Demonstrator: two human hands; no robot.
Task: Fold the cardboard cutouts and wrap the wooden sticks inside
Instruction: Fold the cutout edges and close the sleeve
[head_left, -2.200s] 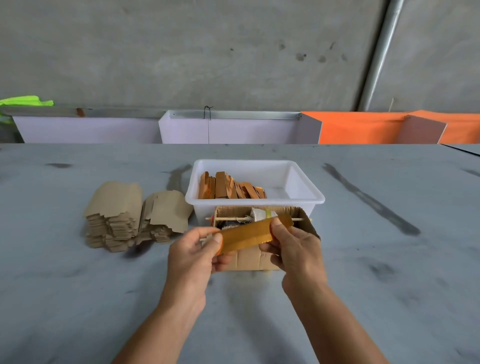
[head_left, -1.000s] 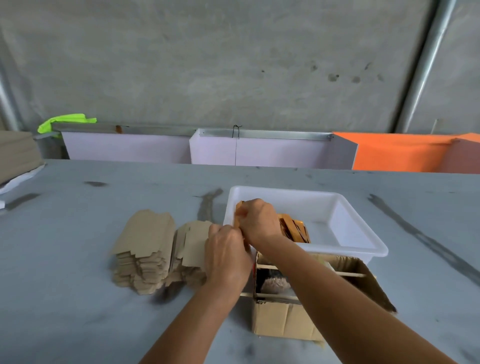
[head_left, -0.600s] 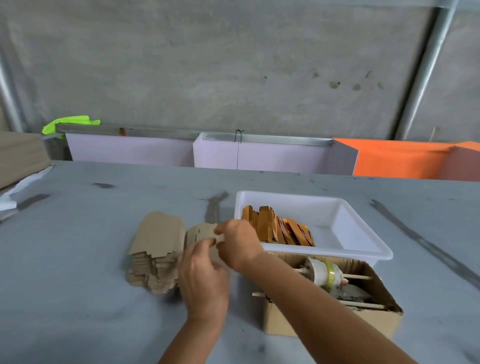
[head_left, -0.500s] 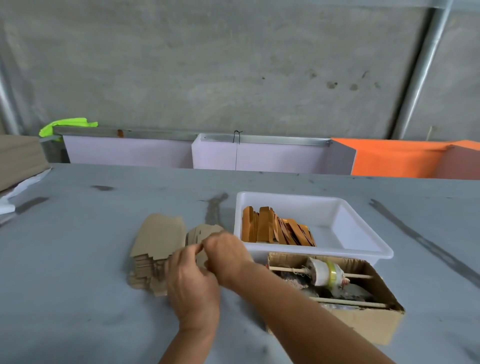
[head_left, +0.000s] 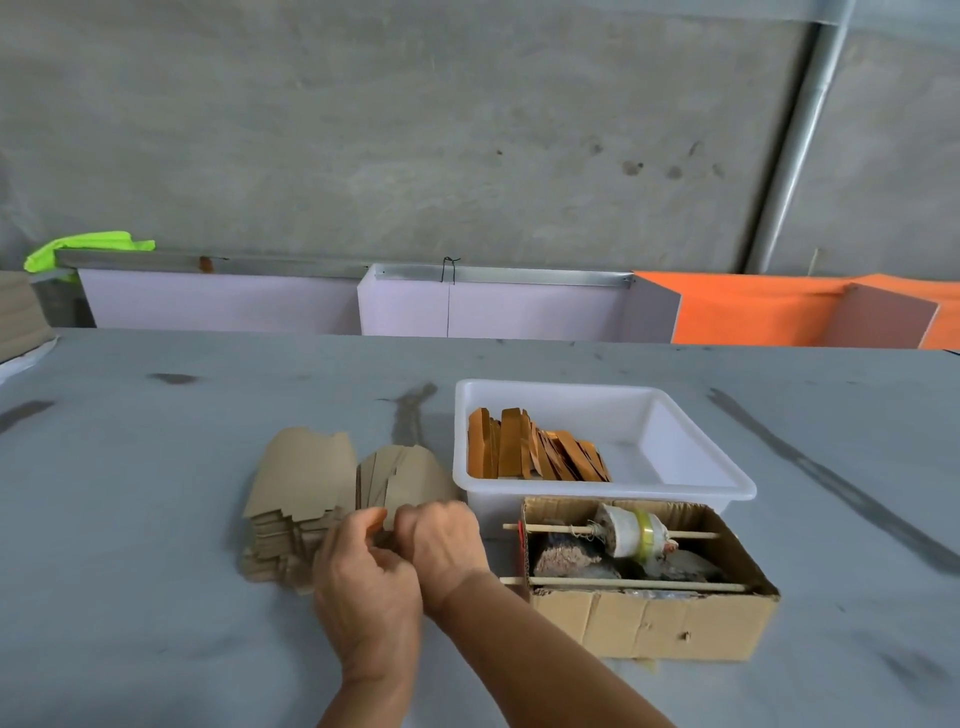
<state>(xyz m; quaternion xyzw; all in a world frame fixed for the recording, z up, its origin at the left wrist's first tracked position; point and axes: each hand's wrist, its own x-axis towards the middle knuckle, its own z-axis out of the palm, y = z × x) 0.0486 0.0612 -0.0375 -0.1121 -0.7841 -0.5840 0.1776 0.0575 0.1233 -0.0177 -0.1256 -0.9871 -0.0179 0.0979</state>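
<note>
Two stacks of brown cardboard cutouts lie on the grey table: a taller left stack and a lower right stack. My left hand and my right hand meet at the near edge of the right stack, fingers curled, pinching the top cutout there. The fingertips are mostly hidden. A white tray holds several wrapped orange-brown bundles leaning along its left side. Thin wooden sticks lie across an open cardboard box.
The box stands right in front of the tray and also holds a white spool with yellow tape. Lilac panels and orange panels line the table's far edge. A green cloth sits at far left.
Both hands carried a wrapped bundle to the white tray and left it there. They then moved left and down to the near edge of the right cutout stack.
</note>
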